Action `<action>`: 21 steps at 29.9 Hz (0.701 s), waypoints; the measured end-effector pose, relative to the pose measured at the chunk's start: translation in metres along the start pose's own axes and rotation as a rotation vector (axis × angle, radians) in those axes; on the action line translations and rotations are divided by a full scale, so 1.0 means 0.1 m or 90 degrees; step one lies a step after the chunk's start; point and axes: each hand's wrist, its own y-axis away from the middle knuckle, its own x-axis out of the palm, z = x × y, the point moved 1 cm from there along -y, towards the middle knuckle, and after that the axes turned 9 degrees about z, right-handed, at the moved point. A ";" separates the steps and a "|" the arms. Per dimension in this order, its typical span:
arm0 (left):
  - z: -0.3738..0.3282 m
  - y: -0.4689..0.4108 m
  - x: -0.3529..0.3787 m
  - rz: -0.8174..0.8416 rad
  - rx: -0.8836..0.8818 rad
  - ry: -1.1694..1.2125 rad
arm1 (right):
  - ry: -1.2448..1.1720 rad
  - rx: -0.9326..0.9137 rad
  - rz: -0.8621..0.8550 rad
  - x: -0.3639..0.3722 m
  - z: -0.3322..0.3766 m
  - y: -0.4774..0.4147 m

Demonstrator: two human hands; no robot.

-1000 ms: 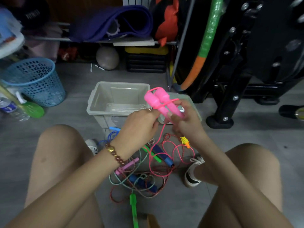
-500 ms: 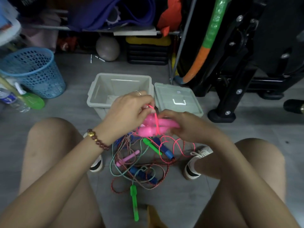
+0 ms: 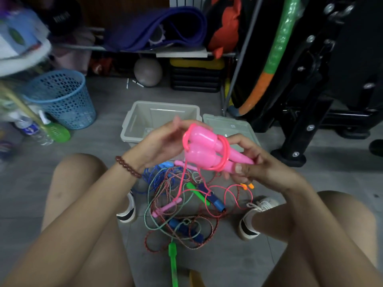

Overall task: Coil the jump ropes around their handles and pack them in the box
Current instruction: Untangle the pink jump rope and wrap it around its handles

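Grey floor tiles [image 3: 103,141] lie under a seated person's bare knees. 2 pink handles [image 3: 207,150] are held side by side in the air, in front of the open grey box [image 3: 132,125]. Pink cord [image 3: 225,154] is looped round their waists, and another loop passes over the wide ends. The right hand [image 3: 263,166] pinches the narrow ends, thumb on the near side and fingers curled behind. The left hand [image 3: 161,143] is beside the wide ends, its fingers loosely spread and nearly straight, blurred at the tips; whether they touch the cord cannot be told. The rest of the pink cord hangs down to a tangle of ropes [image 3: 182,206] on the floor between 2 shoes [image 3: 250,220], with blue, green and pink handles among it. The lid [image 3: 219,125] lies just right of the box. A blue mesh basket [image 3: 62,98] stands well apart to the left.
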 end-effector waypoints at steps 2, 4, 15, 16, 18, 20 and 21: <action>-0.02 0.02 0.02 0.029 0.015 0.034 | -0.037 -0.017 -0.011 -0.02 -0.01 0.02; -0.03 0.01 0.05 0.003 0.022 0.011 | -0.037 -0.007 0.009 -0.03 -0.02 0.02; 0.04 0.04 0.10 -0.032 -0.042 -0.011 | 0.088 0.085 0.036 -0.01 0.06 0.03; 0.06 0.04 0.11 -0.045 -0.046 -0.036 | 0.106 0.096 0.032 0.00 0.06 0.02; 0.11 0.04 0.12 -0.065 -0.050 -0.074 | 0.125 0.106 0.025 0.02 0.05 0.00; 0.18 0.03 0.13 -0.082 -0.051 -0.067 | 0.134 0.109 0.020 0.03 0.02 -0.01; 0.20 0.03 0.14 -0.102 -0.044 -0.063 | 0.133 0.108 0.014 0.03 0.02 -0.01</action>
